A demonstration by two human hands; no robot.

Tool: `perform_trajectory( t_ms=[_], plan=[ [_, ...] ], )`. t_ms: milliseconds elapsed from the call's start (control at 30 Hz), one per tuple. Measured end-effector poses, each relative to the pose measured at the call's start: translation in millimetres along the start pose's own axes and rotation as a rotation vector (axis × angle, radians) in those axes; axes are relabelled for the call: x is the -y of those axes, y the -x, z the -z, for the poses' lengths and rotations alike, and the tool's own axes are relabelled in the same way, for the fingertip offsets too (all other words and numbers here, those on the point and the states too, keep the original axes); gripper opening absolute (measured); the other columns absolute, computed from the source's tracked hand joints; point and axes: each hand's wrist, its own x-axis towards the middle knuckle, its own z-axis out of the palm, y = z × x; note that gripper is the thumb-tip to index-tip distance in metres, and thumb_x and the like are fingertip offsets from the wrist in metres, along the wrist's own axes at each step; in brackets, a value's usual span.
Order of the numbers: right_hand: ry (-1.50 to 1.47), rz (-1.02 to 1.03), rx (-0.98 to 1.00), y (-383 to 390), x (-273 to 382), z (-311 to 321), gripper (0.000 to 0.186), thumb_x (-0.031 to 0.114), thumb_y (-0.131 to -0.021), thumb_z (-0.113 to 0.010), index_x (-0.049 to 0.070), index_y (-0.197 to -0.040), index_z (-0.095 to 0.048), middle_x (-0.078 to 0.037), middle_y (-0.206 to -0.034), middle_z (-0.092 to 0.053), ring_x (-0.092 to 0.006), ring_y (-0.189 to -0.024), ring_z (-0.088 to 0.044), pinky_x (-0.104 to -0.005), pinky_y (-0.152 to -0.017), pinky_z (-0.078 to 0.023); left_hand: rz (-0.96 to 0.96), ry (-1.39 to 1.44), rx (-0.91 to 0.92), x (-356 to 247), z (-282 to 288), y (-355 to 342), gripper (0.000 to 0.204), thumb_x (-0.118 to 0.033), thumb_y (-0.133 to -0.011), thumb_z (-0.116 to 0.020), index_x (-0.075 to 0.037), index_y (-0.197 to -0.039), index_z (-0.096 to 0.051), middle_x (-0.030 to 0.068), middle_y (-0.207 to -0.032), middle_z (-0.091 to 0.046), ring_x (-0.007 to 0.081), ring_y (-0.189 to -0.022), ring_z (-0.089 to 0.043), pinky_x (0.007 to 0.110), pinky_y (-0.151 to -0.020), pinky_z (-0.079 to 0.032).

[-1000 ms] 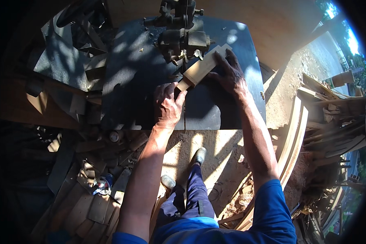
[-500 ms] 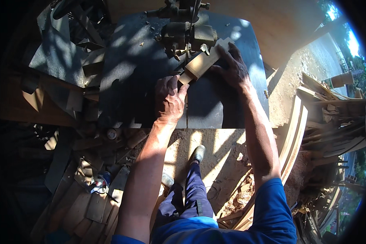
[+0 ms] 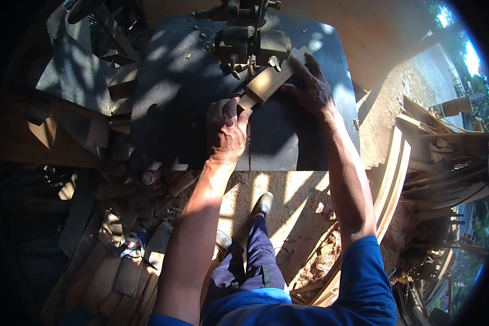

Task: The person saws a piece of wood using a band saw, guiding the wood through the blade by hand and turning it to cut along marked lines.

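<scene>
A pale wooden block (image 3: 269,81) lies diagonally on the dark machine table (image 3: 168,130), against the thin vertical blade below a metal guide assembly (image 3: 271,46); it looks like a band saw. My left hand (image 3: 227,130) grips the block's narrower lower-left end, fingers curled and thumb at its side, just left of the table's slot. My right hand (image 3: 312,92) is wrapped over the upper-right end, fingertips on its top and thumb along the near side. The exact point where blade and wood meet is too small to make out.
Offcuts and sheets (image 3: 73,81) are piled left of the table, more scraps (image 3: 103,266) lie below left with a small can (image 3: 133,244). Long curved boards (image 3: 391,185) lean at the right. My shoes (image 3: 263,204) are on the sawdust-covered ground.
The whole scene appears slightly higher in the picture, as if the camera shifted. Both hands stay on the block, with little visible movement relative to the table.
</scene>
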Motion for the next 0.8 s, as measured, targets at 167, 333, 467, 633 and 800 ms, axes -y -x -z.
perform_trajectory(
  t_ms=[167,333,467,633,800],
  plan=[
    [0.059,0.033,-0.021,-1.0,-3.3,-2.8,0.078,0.057,-0.082,-0.08,0.024,-0.149,-0.054,-0.022,-0.164,-0.028,-0.0411,-0.146,-0.041,-0.0455,-0.118,-0.041,0.006,-0.008,0.005,-1.2,1.3,-2.2,0.034,-0.013,-0.086,-0.08,0.001,-0.113,-0.065,0.0155,-0.106,-0.069,0.0343,-0.099,-0.065,0.042,-0.087,-0.054],
    [0.06,0.047,-0.038,-1.4,-5.2,-5.2,0.078,0.057,-0.082,-0.08,0.025,-0.149,-0.055,-0.022,-0.164,-0.028,-0.041,-0.146,-0.041,-0.0453,-0.118,-0.041,0.002,-0.007,0.007,1.1,-0.5,-1.9,0.034,-0.013,-0.086,-0.08,0.001,-0.113,-0.065,0.0157,-0.106,-0.069,0.0346,-0.099,-0.065,0.043,-0.086,-0.054],
    [0.05,0.037,-0.038,-0.2,-3.4,-5.2,0.077,0.057,-0.082,-0.08,0.026,-0.148,-0.055,-0.023,-0.164,-0.029,-0.0412,-0.146,-0.042,-0.0452,-0.118,-0.042,-0.009,0.015,0.004,2.8,-1.2,-1.6,0.036,-0.015,-0.087,-0.078,0.002,-0.115,-0.063,0.0158,-0.102,-0.064,0.0344,-0.095,-0.061,0.045,-0.085,-0.05],
    [0.057,0.042,-0.044,-1.4,-5.6,-5.0,0.077,0.057,-0.082,-0.08,0.025,-0.148,-0.056,-0.024,-0.163,-0.029,-0.0412,-0.145,-0.043,-0.0451,-0.117,-0.042,0.018,-0.01,0.008,0.2,-2.1,-2.7,0.033,-0.014,-0.087,-0.079,0.001,-0.113,-0.066,0.0161,-0.104,-0.067,0.0348,-0.098,-0.064,0.043,-0.086,-0.053],
    [0.05,0.047,-0.054,-2.9,-5.7,-6.5,0.077,0.057,-0.082,-0.079,0.024,-0.148,-0.056,-0.024,-0.163,-0.03,-0.0413,-0.145,-0.043,-0.0451,-0.118,-0.041,0.033,0.003,0.017,0.4,-1.5,-4.1,0.033,-0.014,-0.088,-0.078,0.002,-0.114,-0.066,0.0166,-0.104,-0.067,0.0348,-0.098,-0.064,0.043,-0.086,-0.053]
  ],
)
